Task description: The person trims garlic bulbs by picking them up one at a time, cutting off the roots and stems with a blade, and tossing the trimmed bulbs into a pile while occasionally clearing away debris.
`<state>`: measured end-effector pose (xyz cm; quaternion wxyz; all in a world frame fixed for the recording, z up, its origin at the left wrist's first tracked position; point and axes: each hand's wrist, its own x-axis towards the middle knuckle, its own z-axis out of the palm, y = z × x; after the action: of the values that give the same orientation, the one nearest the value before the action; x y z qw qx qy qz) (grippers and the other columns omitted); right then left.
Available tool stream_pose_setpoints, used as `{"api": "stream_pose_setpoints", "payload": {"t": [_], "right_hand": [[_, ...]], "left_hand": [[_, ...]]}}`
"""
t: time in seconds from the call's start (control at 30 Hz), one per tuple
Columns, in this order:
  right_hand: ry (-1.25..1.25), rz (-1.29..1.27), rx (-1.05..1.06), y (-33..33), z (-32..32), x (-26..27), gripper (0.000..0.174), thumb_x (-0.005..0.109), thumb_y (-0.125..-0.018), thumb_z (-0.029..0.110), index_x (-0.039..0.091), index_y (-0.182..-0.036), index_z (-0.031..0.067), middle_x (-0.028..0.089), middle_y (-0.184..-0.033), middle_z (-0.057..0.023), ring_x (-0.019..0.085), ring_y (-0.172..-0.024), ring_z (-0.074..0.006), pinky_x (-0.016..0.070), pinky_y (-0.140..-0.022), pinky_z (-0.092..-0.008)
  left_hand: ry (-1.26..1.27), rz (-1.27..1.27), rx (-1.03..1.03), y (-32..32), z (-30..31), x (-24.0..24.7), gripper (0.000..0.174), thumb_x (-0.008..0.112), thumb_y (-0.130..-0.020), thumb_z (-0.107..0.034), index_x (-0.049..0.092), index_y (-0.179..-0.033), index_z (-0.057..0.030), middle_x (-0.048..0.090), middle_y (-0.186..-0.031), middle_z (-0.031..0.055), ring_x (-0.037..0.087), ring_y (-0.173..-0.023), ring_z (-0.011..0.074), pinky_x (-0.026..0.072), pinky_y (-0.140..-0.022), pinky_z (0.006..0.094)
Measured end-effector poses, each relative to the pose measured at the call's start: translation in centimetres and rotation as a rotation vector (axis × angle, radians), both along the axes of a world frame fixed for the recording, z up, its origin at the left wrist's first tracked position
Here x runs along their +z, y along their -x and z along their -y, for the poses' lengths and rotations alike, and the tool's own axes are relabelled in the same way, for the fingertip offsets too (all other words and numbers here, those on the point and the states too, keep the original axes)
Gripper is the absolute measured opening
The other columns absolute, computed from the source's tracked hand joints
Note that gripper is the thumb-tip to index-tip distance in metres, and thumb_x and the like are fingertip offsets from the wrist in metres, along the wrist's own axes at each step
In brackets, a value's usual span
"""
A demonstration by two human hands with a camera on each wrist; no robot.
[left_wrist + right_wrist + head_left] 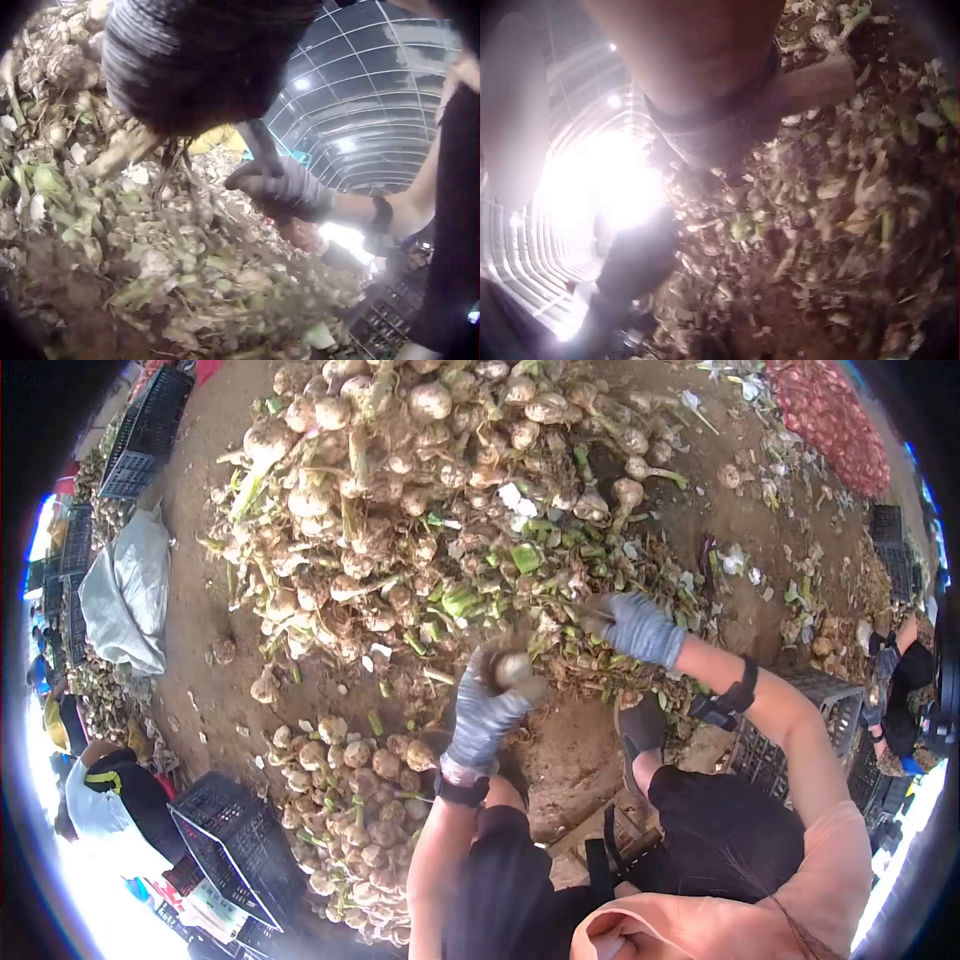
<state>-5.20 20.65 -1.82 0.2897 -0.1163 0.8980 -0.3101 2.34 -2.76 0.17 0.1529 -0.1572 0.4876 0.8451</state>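
Note:
My left hand (pixel 480 710), in a grey striped knit glove, grips a pale garlic bulb (pixel 513 670) over the near edge of the trimmings. In the left wrist view the left glove (pixel 199 64) fills the top, with dark strands hanging under it. My right hand (pixel 645 630), gloved alike, is to the right and slightly farther forward, its fingers curled. From the right glove (pixel 289 191) a narrow grey blade-like tool (pixel 260 142) extends up towards the left hand; its exact kind I cannot tell. Motion blurs the right wrist view, where the forearm (pixel 697 45) covers the top.
A large heap of garlic with stalks (pixel 400 510) lies ahead, green trimmings (pixel 520 560) at its near side. Trimmed bulbs (pixel 360 830) pile up by my left leg. Black crates (pixel 225 840) stand left, another crate (pixel 800 725) right. A red net sack (pixel 830 420) lies far right.

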Motion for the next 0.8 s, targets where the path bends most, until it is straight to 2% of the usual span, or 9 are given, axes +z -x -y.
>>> {"api": "stream_pose_setpoints", "payload": {"t": [0.1, 0.23, 0.33, 0.37, 0.5, 0.53, 0.57, 0.73, 0.8], "right_hand": [[0.111, 0.362, -0.020, -0.9, 1.3, -2.1, 0.038, 0.057, -0.081, 0.040, 0.063, -0.094, 0.0042, 0.061, -0.063, -0.0066, 0.057, -0.055, -0.0185, 0.0479, -0.054, -0.0335], [0.335, 0.124, -0.074, -1.0, 4.4, 0.3, 0.039, 0.058, -0.080, 0.042, 0.062, -0.088, 0.0047, 0.060, -0.060, -0.0083, 0.055, -0.053, -0.0196, 0.0464, -0.051, -0.0347], [0.086, 0.341, -0.047, -1.5, 2.7, -2.6, 0.041, 0.057, -0.079, 0.044, 0.062, -0.089, 0.0042, 0.059, -0.061, -0.0107, 0.056, -0.053, -0.0215, 0.0468, -0.052, -0.0354], [0.026, 0.093, 0.217, -2.2, 0.7, -2.8, 0.046, 0.056, -0.079, 0.050, 0.062, -0.086, 0.0043, 0.059, -0.060, -0.0109, 0.056, -0.054, -0.0215, 0.0467, -0.052, -0.0362], [-0.102, 0.344, -0.100, -1.4, -1.3, 0.4, 0.049, 0.057, -0.082, 0.049, 0.057, -0.091, 0.0015, 0.058, -0.066, -0.0082, 0.053, -0.051, -0.0172, 0.0484, -0.051, -0.0332], [-0.068, 0.255, -0.170, -0.4, -2.0, -0.2, 0.049, 0.058, -0.082, 0.047, 0.056, -0.095, 0.0001, 0.059, -0.068, -0.0093, 0.054, -0.053, -0.0176, 0.0490, -0.054, -0.0331], [-0.033, 0.167, -0.237, 0.4, -2.6, -1.5, 0.050, 0.059, -0.082, 0.046, 0.055, -0.098, -0.0013, 0.060, -0.071, -0.0105, 0.055, -0.055, -0.0181, 0.0496, -0.057, -0.0330], [-0.116, -0.003, -0.799, 7.7, -3.0, 1.3, 0.058, 0.066, -0.078, 0.040, 0.051, -0.109, -0.0065, 0.062, -0.100, -0.0214, 0.062, -0.087, -0.0274, 0.0495, -0.077, -0.0373], [-0.198, 0.000, -0.848, 10.8, -5.0, -2.3, 0.059, 0.069, -0.075, 0.038, 0.051, -0.109, -0.0071, 0.060, -0.108, -0.0222, 0.061, -0.091, -0.0310, 0.0487, -0.080, -0.0393]], "left_hand": [[-0.396, 0.386, 0.228, 1.0, 0.0, 1.7, 0.017, 0.058, -0.081, -0.019, 0.059, -0.089, -0.0042, 0.060, -0.089, 0.0072, 0.056, -0.080, 0.0184, 0.0474, -0.071, 0.0317], [-0.944, 0.271, 0.269, 2.6, -1.2, 2.1, 0.025, 0.056, -0.082, -0.020, 0.044, -0.062, -0.0107, 0.048, -0.069, 0.0034, 0.047, -0.063, 0.0157, 0.0365, -0.053, 0.0263], [-1.189, 0.213, 0.282, 3.0, -1.3, 1.5, 0.025, 0.057, -0.081, -0.021, 0.045, -0.062, -0.0110, 0.046, -0.067, 0.0017, 0.046, -0.062, 0.0150, 0.0362, -0.052, 0.0259], [-1.199, 0.187, 0.298, 3.0, -1.1, 1.9, 0.022, 0.058, -0.081, -0.022, 0.046, -0.067, -0.0109, 0.046, -0.068, 0.0009, 0.045, -0.061, 0.0144, 0.0364, -0.052, 0.0261], [-1.052, 0.152, 0.375, 2.7, 0.3, 2.5, 0.022, 0.055, -0.084, -0.026, 0.046, -0.069, -0.0133, 0.047, -0.068, -0.0006, 0.045, -0.061, 0.0142, 0.0377, -0.051, 0.0273], [-0.683, 0.398, 0.538, 2.4, 0.3, 4.4, 0.026, 0.053, -0.085, -0.029, 0.042, -0.066, -0.0157, 0.044, -0.066, -0.0014, 0.043, -0.060, 0.0131, 0.0383, -0.052, 0.0275], [-0.843, 0.075, 0.237, 1.2, 2.0, 3.7, 0.022, 0.052, -0.086, -0.031, 0.050, -0.070, -0.0159, 0.052, -0.071, 0.0001, 0.050, -0.065, 0.0149, 0.0417, -0.056, 0.0279], [0.261, 0.655, 0.423, -7.8, 8.0, 12.6, 0.022, 0.057, -0.086, -0.030, 0.055, -0.094, -0.0096, 0.063, -0.094, 0.0048, 0.057, -0.068, 0.0162, 0.0469, -0.057, 0.0327], [0.560, 0.532, 0.088, -14.3, 15.0, 11.9, 0.018, 0.055, -0.087, -0.019, 0.060, -0.095, -0.0042, 0.064, -0.088, 0.0053, 0.058, -0.073, 0.0121, 0.0477, -0.060, 0.0276]]}}
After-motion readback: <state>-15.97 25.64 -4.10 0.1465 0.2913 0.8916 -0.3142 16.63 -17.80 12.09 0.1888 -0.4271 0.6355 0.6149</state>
